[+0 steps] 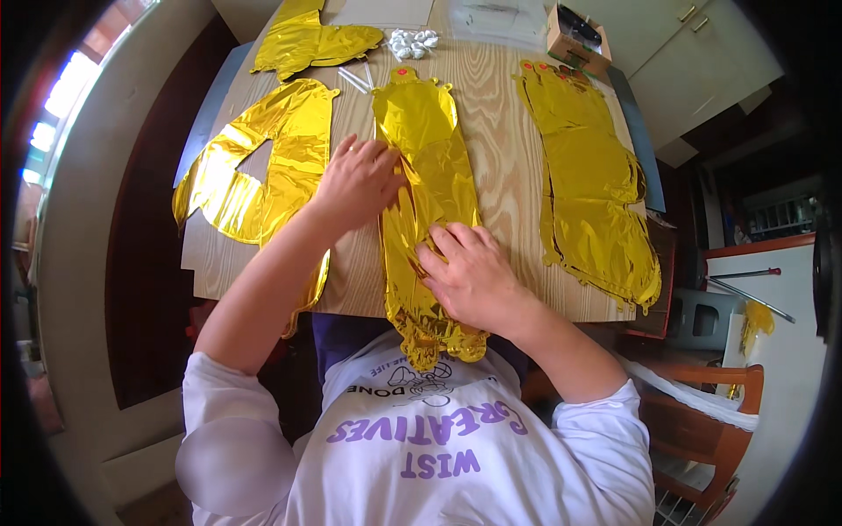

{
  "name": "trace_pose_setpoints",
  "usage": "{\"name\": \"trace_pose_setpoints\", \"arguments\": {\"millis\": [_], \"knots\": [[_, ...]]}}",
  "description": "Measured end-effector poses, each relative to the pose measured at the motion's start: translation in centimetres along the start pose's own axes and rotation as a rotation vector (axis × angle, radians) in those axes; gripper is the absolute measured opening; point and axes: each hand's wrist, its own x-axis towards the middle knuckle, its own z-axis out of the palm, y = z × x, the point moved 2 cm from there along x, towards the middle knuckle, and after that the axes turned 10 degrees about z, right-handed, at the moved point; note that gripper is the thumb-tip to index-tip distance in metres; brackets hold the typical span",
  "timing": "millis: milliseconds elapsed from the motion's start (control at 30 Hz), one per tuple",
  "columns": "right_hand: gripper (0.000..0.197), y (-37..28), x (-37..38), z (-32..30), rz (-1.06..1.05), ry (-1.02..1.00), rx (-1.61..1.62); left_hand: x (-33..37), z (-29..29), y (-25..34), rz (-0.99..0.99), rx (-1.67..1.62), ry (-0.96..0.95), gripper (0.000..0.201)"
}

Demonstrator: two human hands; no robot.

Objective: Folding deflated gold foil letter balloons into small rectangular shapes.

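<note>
I have my left hand (358, 181) and right hand (469, 273) pressed open-palmed, gripping nothing, on the long flat gold foil balloon (427, 188) lying mid-table on the pale wooden tabletop (500, 131), apparently smoothing it, which next calls for even strokes lengthwise.

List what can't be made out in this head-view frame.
- Middle gold foil balloon: its mid-section is covered by the left hand and right hand.
- Left gold foil balloon: the forearm hides its lower part.
- Cardboard box: contents too small and dark to tell.
- White crumpled bits: too small to identify.
</note>
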Motion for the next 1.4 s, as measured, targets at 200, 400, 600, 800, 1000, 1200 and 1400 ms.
{"name": "trace_pose_setpoints", "arguments": {"millis": [200, 400, 600, 800, 1000, 1200, 1400], "knots": [[0.048, 0.3, 0.3, -1.3, 0.037, -0.083, 0.014, 1.4, 0.4, -3.2, -0.006, 0.009, 0.001, 0.030], [0.050, -3.0, 2.0, -0.3, -0.028, 0.065, 0.089, 0.4, 1.2, -2.8, -0.006, 0.029, 0.104, 0.032], [0.047, -3.8, 0.6, 2.1, -0.090, 0.036, -0.112, 0.7, 0.9, -2.8, -0.020, 0.008, 0.101, 0.037], [0.045, -4.6, -0.4, 1.8, -0.055, 0.024, -0.136, 1.5, 0.2, -3.3, -0.020, -0.022, 0.085, 0.038], [0.045, -4.6, -0.7, 1.9, -0.054, 0.039, -0.138, 2.0, 0.6, -4.4, -0.049, -0.071, 0.072, 0.028], [0.042, -5.0, -2.7, 0.2, -0.044, 0.001, 0.060, 1.7, 1.7, -3.9, -0.022, 0.007, 0.184, 0.022], [0.035, -0.2, -3.4, -2.2, 0.179, 0.218, -0.037, 1.5, 1.6, -4.0, -0.019, 0.004, 0.188, 0.022]]}}
